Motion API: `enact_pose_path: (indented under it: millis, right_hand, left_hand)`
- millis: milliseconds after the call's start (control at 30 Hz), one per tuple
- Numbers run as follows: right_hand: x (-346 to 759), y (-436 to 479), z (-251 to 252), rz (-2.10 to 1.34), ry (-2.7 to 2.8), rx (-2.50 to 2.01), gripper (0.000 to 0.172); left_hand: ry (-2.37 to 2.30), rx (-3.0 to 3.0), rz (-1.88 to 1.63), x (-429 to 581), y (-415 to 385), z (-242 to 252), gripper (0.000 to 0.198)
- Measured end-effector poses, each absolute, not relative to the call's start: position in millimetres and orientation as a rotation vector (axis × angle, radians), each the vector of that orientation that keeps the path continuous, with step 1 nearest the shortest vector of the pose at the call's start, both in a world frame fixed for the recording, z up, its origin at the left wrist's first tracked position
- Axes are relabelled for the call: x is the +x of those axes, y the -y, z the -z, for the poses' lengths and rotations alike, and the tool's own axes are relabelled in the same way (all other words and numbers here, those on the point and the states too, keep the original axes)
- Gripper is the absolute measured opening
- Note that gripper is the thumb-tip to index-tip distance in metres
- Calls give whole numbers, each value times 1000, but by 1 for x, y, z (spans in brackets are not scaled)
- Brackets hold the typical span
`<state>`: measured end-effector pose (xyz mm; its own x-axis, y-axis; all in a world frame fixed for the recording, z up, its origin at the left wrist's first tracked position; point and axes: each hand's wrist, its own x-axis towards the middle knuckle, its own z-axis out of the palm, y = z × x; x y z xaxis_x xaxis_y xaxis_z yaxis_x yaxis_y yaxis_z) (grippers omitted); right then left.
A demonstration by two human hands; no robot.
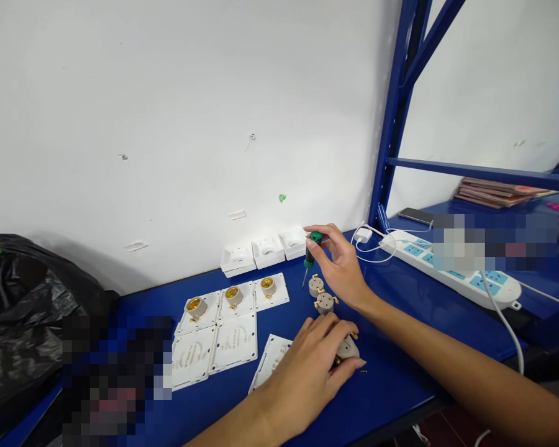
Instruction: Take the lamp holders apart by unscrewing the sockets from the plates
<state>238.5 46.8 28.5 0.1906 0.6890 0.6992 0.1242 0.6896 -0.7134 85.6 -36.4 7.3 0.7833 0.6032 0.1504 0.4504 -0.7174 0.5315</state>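
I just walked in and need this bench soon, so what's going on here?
A person is working at a blue table. Their right hand holds a small green-handled screwdriver, tip down, near two loose beige round lamp-socket cores. Their left hand grips a third beige core on the table. White square plastic plates, three carrying brass sockets, lie to the left.

Screwdriver [313,245]: green handle
Lamp holder [347,349]: greyish beige, perhaps brass tabs
Table [391,379]: blue
Plates [235,341], 7 o'clock: white
Bag [23,298], 9 o'clock: black
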Motion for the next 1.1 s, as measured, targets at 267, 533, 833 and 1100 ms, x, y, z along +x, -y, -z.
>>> enact_pose_path:
  millis: [267,533,833,1100]
  right_hand:
    - [239,-46,-28,-466,1354,-761,17]
    - [240,-44,-30,-445,1376,-755,18]
    - [241,-44,-30,-437,1383,-723,19]
    - [239,-42,-31,-422,1397,-734,18]
  left_hand:
    - [-649,2636,-317,93,44,1,31]
    - [-725,2609,-396,82,29,-10,30]
    - [-884,2135,-545,59,14,-33,19]
    - [-800,2222,-451,67,9,-26,22]
